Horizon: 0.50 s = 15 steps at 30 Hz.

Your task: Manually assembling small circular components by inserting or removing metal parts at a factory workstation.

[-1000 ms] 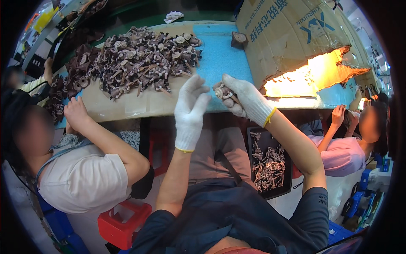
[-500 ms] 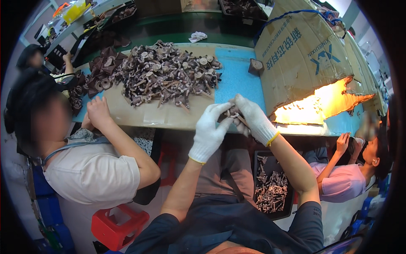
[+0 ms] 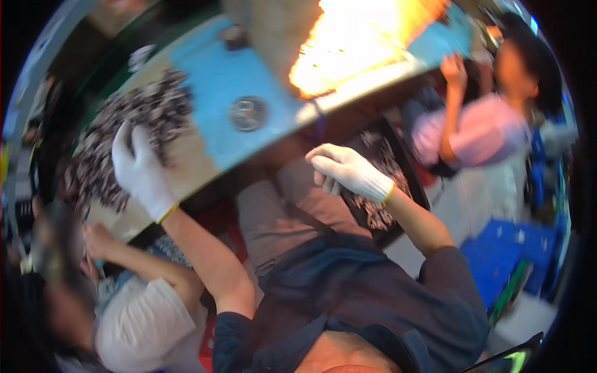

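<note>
Left hand [image 3: 144,174] first, white-gloved: fingers stretched out straight and spread apart, nothing seen between them, and they reach in over the pile [image 3: 102,146]. Whether the tips touch it, the blur won't tell. And here's the right hand [image 3: 351,171], gloved too, fingers curled in toward the palm, out past the bench's near edge; whether it closes on anything, I can't tell. Just under it, below the bench, sits a black tray [image 3: 418,186], with small pale and brown parts [image 3: 378,216] heaped inside.

Back up to the bench [image 3: 193,152]! The pile, a smeared jumble of brown and grey pieces, fills its left end, running from near the far edge down toward the near edge. To the right, a blue mat [image 3: 208,118], and on it a round, shiny disc [image 3: 249,114], nearer the near edge, well apart from both hands. Up by the far edge, a small dark block [image 3: 234,37] beside the box [image 3: 261,18], and glaring orange light [image 3: 354,43] beyond.

Past the bench's far left, a white cloth [image 3: 142,58]. Flanking the action: a worker in a pale shirt [image 3: 146,326] at the left, another in a pink shirt [image 3: 479,133] at the right, hands raised by the near edge.
</note>
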{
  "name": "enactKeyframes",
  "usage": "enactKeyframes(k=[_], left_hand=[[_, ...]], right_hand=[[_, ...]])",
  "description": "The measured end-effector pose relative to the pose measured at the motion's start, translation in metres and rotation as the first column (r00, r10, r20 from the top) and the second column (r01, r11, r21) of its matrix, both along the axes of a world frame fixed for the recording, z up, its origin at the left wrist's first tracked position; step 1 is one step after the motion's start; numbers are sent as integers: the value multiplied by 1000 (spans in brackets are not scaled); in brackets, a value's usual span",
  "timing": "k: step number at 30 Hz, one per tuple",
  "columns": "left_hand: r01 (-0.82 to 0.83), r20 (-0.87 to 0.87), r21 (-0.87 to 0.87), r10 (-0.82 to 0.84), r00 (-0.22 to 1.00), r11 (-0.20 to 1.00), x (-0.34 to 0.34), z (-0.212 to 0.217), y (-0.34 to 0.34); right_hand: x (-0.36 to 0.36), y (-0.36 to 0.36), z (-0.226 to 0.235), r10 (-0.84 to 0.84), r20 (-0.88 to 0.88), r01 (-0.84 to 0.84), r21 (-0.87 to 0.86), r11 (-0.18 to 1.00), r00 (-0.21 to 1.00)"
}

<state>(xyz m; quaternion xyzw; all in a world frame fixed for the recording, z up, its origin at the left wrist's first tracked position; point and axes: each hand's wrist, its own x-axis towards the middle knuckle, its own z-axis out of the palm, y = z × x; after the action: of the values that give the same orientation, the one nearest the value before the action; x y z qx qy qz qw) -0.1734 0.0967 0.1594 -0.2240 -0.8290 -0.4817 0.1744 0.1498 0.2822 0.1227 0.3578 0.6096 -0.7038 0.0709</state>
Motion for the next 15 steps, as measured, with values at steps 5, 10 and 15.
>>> enactKeyframes(k=[5, 10, 15], left_hand=[[173, 430, 307, -299, 852, 936, 40, -68, 34], [135, 425, 396, -312, 850, 908, 33, -106, 41], [212, 230, 173, -249, 941, 962, 32, -106, 44]], right_hand=[[111, -8, -90, -199, 308, 162, 142, 977, 930], [186, 4, -149, -195, 481, -15, 398, 917, 855], [151, 89, -174, -305, 269, -86, 862, 500, 914]])
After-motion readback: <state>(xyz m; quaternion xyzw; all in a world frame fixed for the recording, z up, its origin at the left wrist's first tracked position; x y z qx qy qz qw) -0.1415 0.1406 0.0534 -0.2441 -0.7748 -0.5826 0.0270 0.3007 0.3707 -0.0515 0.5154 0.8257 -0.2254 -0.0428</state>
